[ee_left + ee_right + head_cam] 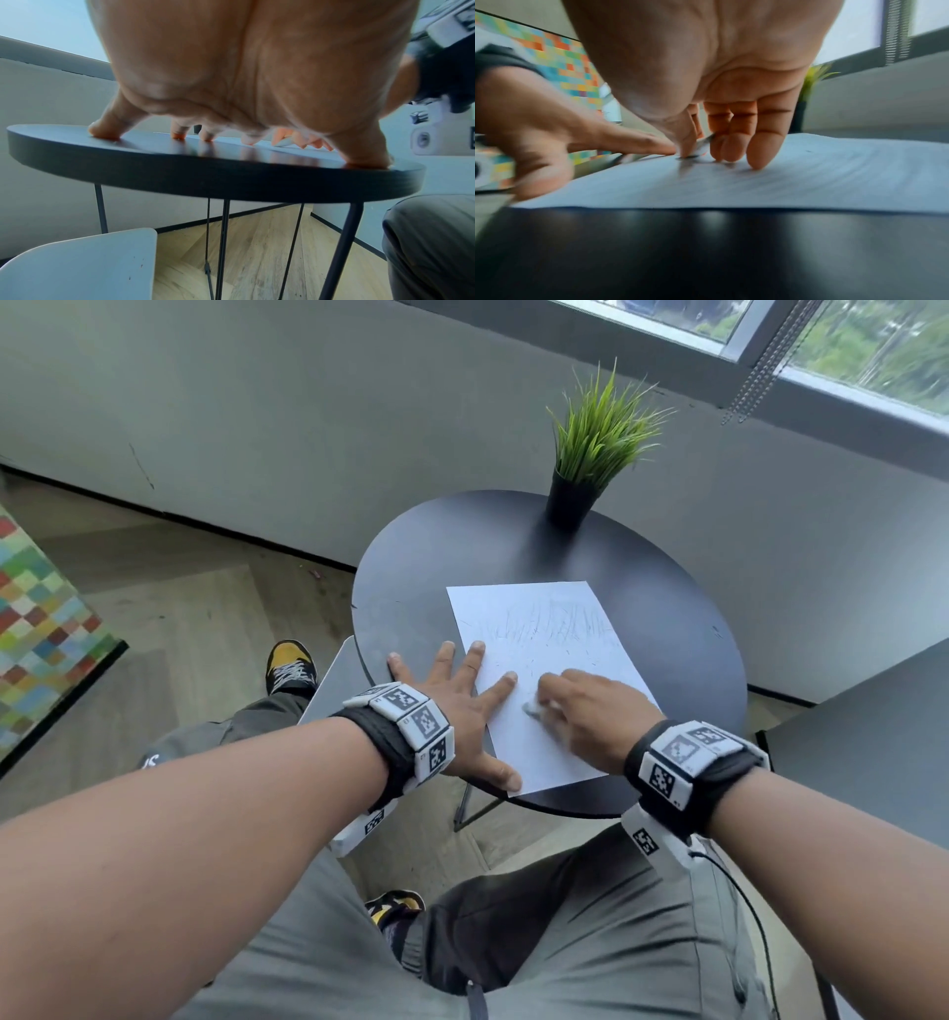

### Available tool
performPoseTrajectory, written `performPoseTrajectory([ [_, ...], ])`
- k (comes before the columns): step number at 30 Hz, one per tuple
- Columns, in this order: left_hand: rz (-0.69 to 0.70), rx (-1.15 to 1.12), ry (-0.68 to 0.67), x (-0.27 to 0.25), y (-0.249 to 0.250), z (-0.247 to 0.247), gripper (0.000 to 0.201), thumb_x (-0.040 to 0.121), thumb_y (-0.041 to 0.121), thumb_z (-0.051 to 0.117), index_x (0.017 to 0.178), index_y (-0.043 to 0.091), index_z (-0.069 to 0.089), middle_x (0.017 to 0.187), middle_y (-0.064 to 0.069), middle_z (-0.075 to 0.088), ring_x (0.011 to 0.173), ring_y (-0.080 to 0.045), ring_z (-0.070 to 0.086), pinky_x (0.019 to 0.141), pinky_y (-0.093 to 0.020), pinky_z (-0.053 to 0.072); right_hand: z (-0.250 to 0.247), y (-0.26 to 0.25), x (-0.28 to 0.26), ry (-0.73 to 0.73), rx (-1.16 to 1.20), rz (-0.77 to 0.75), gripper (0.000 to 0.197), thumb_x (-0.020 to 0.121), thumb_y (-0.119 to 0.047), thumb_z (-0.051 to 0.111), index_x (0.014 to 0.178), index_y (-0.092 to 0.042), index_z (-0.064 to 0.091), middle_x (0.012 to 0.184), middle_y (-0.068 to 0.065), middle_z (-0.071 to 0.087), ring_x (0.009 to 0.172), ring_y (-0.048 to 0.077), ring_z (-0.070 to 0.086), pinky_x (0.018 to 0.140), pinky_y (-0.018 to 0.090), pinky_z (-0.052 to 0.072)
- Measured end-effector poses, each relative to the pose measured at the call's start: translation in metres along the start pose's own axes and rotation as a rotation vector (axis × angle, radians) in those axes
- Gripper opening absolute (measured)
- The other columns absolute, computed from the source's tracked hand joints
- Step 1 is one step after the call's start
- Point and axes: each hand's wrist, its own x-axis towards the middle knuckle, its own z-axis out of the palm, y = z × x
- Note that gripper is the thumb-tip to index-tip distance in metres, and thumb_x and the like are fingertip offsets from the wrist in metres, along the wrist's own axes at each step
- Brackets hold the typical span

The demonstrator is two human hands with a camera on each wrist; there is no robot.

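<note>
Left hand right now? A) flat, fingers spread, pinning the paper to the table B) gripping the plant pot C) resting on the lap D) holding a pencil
A: the left hand lies flat, fingers spread across the edge of the paper and the table, while the right hand pinches a small pale object on the sheet.

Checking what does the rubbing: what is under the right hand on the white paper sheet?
A small pale block, blurred, probably an eraser, pinched by the right hand against the white paper sheet. The hand hides the paper beneath it, so any marks there cannot be seen.
</note>
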Motion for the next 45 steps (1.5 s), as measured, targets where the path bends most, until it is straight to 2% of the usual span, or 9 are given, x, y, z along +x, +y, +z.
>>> performPoseTrajectory([
  [2,0.018,0.006,0.006,-0.002,-0.001,0.001,0.126,0.06,0.102,0.044,0.155,0.048,-0.016,0.165,0.002,-0.032,0.153,-0.037,-0.023,0.104,-0.086,-0.002,0.001,0.011,0.005,0.019,0.041,0.088,0.027,0.1,-0.045,0.036,0.108,-0.023,0.051,0.106,0.003,0.056,0.097,0.028,0.055,0.083,0.04,0.046],
  [8,0.015,0.033,0.001,-0.003,0.001,0.001,0.127,0.059,0.104,0.041,0.155,0.046,-0.019,0.165,0.004,-0.032,0.152,-0.038,-0.024,0.105,-0.086,-0.002,0.002,0.011,0.012,0.047,0.349,0.222,0.021,0.1,-0.044,0.043,0.103,-0.024,0.049,0.093,0.006,0.062,0.084,0.027,0.056,0.071,0.035,0.043],
  [14,0.0,0.022,-0.012,-0.001,0.004,-0.002,0.128,0.059,0.103,0.044,0.155,0.046,-0.02,0.164,0.004,-0.034,0.152,-0.039,-0.024,0.104,-0.087,-0.001,0.0,-0.009,0.002,-0.173,0.31,-0.002,0.023,0.099,-0.051,0.043,0.11,-0.031,0.047,0.094,0.003,0.065,0.081,0.02,0.06,0.076,0.035,0.047],
  [17,-0.019,0.01,0.015,0.002,0.007,-0.003,0.129,0.057,0.103,0.045,0.156,0.047,-0.017,0.166,0.005,-0.03,0.153,-0.039,-0.019,0.101,-0.087,0.001,-0.006,-0.001,0.011,-0.102,0.276,0.103,0.026,0.098,-0.053,0.041,0.108,-0.03,0.047,0.1,0.005,0.064,0.089,0.025,0.059,0.082,0.039,0.047],
  [25,-0.028,0.014,0.017,0.002,0.009,-0.003,0.126,0.062,0.101,0.045,0.157,0.045,-0.017,0.165,0.004,-0.031,0.153,-0.04,-0.019,0.101,-0.088,0.003,-0.003,-0.015,0.003,-0.22,0.323,-0.078,0.016,0.101,-0.03,0.047,0.115,-0.022,0.045,0.1,0.012,0.064,0.087,0.031,0.06,0.082,0.043,0.049],
  [29,-0.031,0.021,0.017,0.003,0.009,-0.002,0.128,0.059,0.103,0.042,0.156,0.046,-0.018,0.165,0.004,-0.031,0.153,-0.039,-0.019,0.101,-0.088,0.003,-0.012,0.003,0.013,-0.09,0.433,0.152,0.02,0.097,-0.048,0.052,0.099,-0.028,0.052,0.087,0.003,0.066,0.07,0.02,0.06,0.065,0.03,0.046],
  [33,-0.03,0.028,0.001,0.002,0.009,-0.004,0.126,0.062,0.102,0.042,0.156,0.045,-0.019,0.164,0.004,-0.033,0.153,-0.041,-0.019,0.101,-0.088,0.004,-0.004,-0.02,0.002,-0.214,0.586,0.069,0.009,0.099,-0.031,0.054,0.098,-0.023,0.053,0.071,0.002,0.061,0.041,0.008,0.05,0.045,0.03,0.048],
  [39,-0.031,0.02,-0.002,0.003,0.009,-0.003,0.127,0.061,0.102,0.043,0.155,0.046,-0.019,0.164,0.004,-0.033,0.153,-0.04,-0.02,0.101,-0.088,0.003,-0.011,-0.011,0.01,-0.119,0.56,0.13,0.004,0.098,-0.026,0.052,0.099,-0.024,0.055,0.078,0.006,0.061,0.048,0.02,0.054,0.047,0.034,0.053],
  [45,-0.032,0.02,-0.004,0.003,0.01,-0.005,0.123,0.065,0.1,0.044,0.156,0.046,-0.018,0.165,0.003,-0.032,0.153,-0.041,-0.019,0.101,-0.089,0.005,-0.002,-0.026,0.001,-0.235,0.542,0.026,0.009,0.098,-0.024,0.052,0.099,-0.033,0.056,0.081,0.005,0.066,0.056,0.023,0.058,0.047,0.032,0.052],
])
